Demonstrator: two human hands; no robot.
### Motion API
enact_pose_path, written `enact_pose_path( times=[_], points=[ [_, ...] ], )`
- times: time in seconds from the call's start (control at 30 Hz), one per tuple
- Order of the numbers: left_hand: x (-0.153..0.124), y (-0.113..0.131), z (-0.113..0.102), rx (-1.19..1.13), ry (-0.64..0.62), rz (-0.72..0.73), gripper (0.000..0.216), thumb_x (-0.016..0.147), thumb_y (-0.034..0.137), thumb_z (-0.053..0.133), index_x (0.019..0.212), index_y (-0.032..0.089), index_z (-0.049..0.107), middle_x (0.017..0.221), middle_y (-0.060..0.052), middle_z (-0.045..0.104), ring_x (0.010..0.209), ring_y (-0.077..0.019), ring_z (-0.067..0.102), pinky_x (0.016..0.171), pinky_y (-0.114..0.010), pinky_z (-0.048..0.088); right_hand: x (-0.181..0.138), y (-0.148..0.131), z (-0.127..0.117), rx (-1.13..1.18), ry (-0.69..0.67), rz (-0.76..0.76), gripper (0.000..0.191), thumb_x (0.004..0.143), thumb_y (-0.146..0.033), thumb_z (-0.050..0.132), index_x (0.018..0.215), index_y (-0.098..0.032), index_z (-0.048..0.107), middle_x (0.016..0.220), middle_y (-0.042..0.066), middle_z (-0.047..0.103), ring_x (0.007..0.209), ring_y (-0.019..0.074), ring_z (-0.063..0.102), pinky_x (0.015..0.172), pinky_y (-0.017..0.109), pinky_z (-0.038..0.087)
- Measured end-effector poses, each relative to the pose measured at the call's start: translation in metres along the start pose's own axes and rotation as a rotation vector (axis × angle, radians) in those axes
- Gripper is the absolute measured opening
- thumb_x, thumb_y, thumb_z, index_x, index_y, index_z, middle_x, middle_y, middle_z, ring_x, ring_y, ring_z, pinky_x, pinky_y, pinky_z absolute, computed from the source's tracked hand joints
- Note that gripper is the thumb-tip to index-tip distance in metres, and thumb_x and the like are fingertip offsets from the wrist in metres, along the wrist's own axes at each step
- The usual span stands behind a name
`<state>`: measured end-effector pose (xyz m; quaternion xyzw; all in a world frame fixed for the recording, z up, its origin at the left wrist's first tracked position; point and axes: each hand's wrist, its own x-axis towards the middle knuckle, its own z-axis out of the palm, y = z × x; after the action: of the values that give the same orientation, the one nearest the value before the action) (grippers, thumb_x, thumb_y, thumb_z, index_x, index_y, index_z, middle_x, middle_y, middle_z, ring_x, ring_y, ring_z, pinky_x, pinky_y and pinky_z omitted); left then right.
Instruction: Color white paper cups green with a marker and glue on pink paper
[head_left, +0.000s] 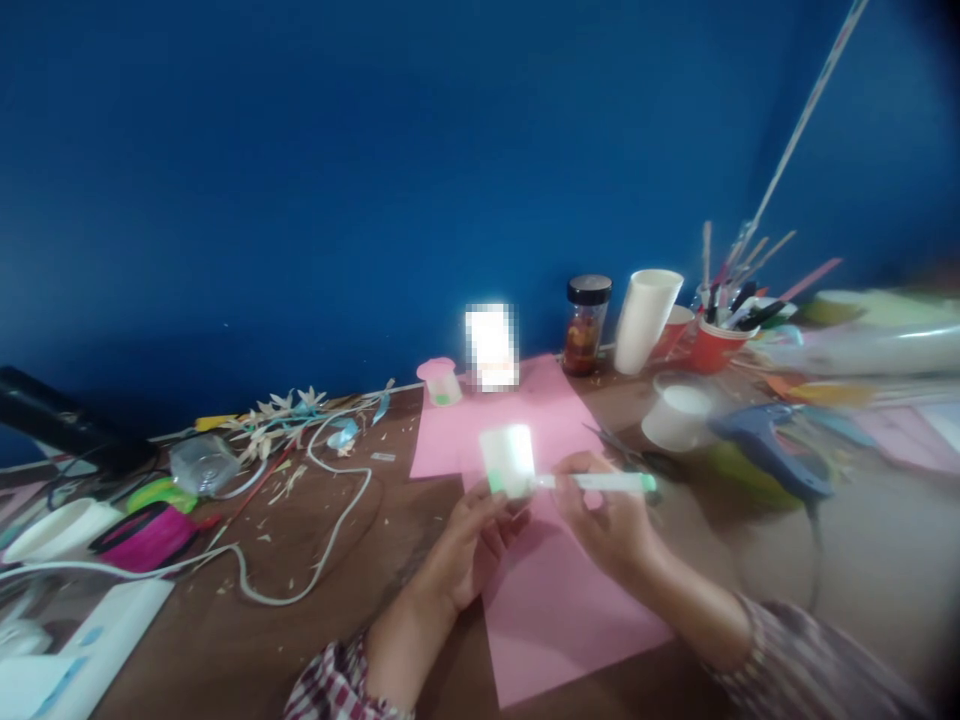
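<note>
My left hand is closed around a small white paper cup with a green band at its lower edge, holding it up above a pink paper sheet. My right hand grips a white marker with a green cap, lying level, its tip against the cup's side. Both hands hover over the brown table just above the sheet. The picture is blurred by motion.
A blue glue gun, scissors, a white roll, a jar, an upturned white cup and a red cup of brushes stand to the right. White cable, dried flowers and pink ribbon lie left.
</note>
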<state>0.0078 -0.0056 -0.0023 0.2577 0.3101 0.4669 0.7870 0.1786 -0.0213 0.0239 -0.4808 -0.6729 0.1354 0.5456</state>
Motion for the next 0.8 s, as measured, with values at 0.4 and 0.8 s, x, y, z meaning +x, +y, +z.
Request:
enact_pose_path(
  times=[0.4,0.8],
  points=[
    [0.0005,-0.0009,-0.0051,-0.010,-0.004,-0.016,0.021,0.077,0.023,0.072,0.097,0.014,0.070,0.097,-0.008,0.074,0.093,-0.0183,0.067,0.094,-0.033,0.046,0.0047,-0.0065,-0.0043,-0.058,-0.013,-0.043,0.014,0.086,-0.017,0.048,0.075,-0.020,0.057,0.065,0.001,0.062,0.058,0.0142,0.060,0.050,0.021,0.048],
    [0.0015,-0.0001,-0.0072,-0.062,-0.045,-0.029,0.023,0.079,0.022,0.069,0.100,0.014,0.070,0.097,-0.009,0.074,0.094,-0.0197,0.067,0.096,-0.036,0.046,-0.0012,0.0010,0.0001,0.030,0.076,0.006,0.013,0.086,-0.015,0.048,0.075,-0.020,0.054,0.064,0.000,0.058,0.056,0.0132,0.055,0.050,0.022,0.046]
  ],
)
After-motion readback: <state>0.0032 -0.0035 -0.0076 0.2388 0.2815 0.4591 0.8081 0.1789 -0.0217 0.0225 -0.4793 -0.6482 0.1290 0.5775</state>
